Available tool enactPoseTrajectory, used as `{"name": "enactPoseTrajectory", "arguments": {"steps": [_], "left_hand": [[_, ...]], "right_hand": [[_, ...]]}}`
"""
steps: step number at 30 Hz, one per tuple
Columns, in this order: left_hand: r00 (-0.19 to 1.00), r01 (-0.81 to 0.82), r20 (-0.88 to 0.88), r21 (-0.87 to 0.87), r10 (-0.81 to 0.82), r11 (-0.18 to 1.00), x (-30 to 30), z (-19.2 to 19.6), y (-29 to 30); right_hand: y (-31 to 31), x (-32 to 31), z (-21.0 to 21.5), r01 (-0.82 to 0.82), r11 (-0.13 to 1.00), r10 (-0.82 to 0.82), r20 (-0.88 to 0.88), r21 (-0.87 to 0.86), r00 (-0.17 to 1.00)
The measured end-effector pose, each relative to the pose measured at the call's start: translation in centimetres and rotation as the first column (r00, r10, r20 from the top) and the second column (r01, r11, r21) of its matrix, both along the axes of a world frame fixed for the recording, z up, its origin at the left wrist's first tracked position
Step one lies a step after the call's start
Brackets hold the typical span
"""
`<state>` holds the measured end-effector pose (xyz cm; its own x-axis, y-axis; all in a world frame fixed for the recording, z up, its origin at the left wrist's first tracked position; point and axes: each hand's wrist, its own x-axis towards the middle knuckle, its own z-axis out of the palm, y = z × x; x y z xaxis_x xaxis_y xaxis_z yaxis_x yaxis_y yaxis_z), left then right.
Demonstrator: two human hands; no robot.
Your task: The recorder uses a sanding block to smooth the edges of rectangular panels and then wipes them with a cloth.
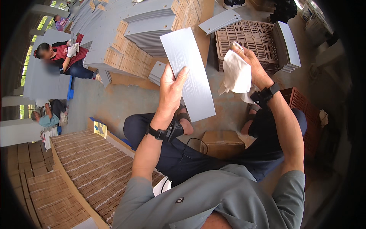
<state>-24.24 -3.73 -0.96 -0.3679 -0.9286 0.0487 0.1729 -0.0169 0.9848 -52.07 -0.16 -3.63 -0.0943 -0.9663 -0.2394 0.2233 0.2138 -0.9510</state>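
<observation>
My left hand (171, 87) grips a flat grey board (192, 76) by its left edge, thumb on the face and the other fingers behind. The board is held up at a tilt, and its surface has a streaky sheen. To the right, my right hand (252, 63) pinches a white cloth (237, 74) that hangs down in folds, apart from the board. Behind the cloth is a brown plastic crate (248, 36), upside down or slatted side up. Two grey boards with a hole near one end (220, 21) lie across its far left corner.
Tall stacks of grey boards (148, 30) stand ahead. More boards (288, 45) lean at the crate's right side. A cardboard box (222, 144) sits between my legs, and another crate (303, 110) is on my right. Stacked slotted panels (99, 164) lie at left. Two co-workers (65, 57) (49, 114) sit farther left.
</observation>
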Motion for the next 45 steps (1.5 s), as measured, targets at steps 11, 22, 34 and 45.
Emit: {"name": "enactPoseTrajectory", "arguments": {"steps": [11,22,34,45], "left_hand": [[0.978,-0.194,-0.060,0.087,0.199,0.977,3.0,-1.4,-2.2],[0.969,-0.223,-0.106,0.030,0.225,0.974,1.4,-0.7,-1.5],[0.965,-0.230,-0.113,0.055,0.234,0.972,0.9,-1.6,-2.2],[0.875,-0.220,-0.267,0.523,0.404,0.823,-0.2,-2.2,-1.5]], "right_hand": [[1.8,-0.4,1.2,0.043,0.998,-0.034,-0.191,0.040,0.981],[2.4,-1.1,-0.3,-0.305,0.952,0.284,-0.436,0.022,0.854],[3.7,-0.1,0.2,-0.402,0.911,0.399,-0.442,0.091,0.804],[7.1,8.4,-0.9,-0.500,0.851,0.385,-0.456,-0.162,0.802]]}}
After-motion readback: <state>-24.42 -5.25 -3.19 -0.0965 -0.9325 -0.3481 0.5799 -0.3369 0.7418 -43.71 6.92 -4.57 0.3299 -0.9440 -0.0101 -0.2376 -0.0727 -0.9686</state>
